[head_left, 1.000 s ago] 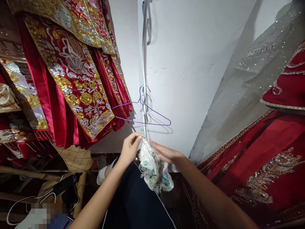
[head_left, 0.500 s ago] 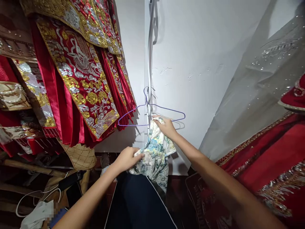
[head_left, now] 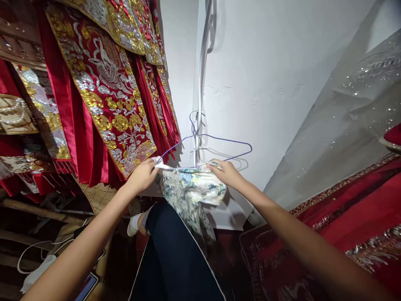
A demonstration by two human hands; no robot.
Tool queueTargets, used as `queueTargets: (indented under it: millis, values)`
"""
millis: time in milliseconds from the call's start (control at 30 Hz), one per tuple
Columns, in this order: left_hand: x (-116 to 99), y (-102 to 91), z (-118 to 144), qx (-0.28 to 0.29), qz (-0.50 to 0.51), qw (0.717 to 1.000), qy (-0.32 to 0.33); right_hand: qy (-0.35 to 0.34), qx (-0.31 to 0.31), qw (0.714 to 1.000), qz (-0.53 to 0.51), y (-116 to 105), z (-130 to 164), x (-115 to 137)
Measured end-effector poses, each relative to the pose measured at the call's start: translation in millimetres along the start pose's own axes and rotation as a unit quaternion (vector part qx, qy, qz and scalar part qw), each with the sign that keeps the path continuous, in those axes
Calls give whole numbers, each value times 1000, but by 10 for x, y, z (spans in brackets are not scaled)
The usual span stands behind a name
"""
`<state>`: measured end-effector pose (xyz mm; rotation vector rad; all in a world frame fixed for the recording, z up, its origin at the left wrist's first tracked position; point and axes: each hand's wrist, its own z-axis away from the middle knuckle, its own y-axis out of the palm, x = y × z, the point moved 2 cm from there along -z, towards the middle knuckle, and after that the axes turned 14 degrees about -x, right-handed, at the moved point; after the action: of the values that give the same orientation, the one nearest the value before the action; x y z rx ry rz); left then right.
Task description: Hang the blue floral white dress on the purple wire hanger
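Observation:
A floral cloth (head_left: 188,190), white with blue and green print, is stretched between my two hands just under a purple wire hanger (head_left: 219,144). My left hand (head_left: 142,175) pinches the cloth's left corner. My right hand (head_left: 227,172) grips its right edge near the hanger's lower bar. The hanger hangs from a white pipe (head_left: 200,83) running down the wall corner. The rest of the cloth droops over my dark trouser leg (head_left: 172,259).
Red garments with gold and silver embroidery (head_left: 106,92) hang close on the left. A grey sparkly fabric (head_left: 344,117) and more red embroidered cloth (head_left: 360,217) fill the right. White cables (head_left: 34,255) and clutter lie at the lower left. The white wall (head_left: 266,83) is straight ahead.
My left hand has risen from low at my lap to hanger height and pulled the cloth's corner leftward, spreading the cloth flat under the hanger. My right hand has stayed by the hanger bar.

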<state>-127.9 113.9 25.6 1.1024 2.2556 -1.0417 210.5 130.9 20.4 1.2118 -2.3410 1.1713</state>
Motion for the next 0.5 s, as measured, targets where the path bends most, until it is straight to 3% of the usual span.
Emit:
queueTargets:
  millis: [100, 200, 267, 400, 500]
  values:
    - [-15, 13, -218, -31, 17, 999, -27, -1, 8, 1000, -27, 30, 74, 109]
    - [128, 130, -250, -15, 39, 995, -94, -1, 15, 999, -51, 28, 142, 177]
    - [211, 191, -240, -19, 40, 993, -106, -1, 24, 998, -63, 15, 154, 184]
    - [142, 174, -290, -50, 29, 996, -71, 7, 19, 998, -65, -18, 119, 155]
    - [-78, 130, -363, -16, 12, 1000, 1, 16, 5, 998, -67, -23, 111, 174]
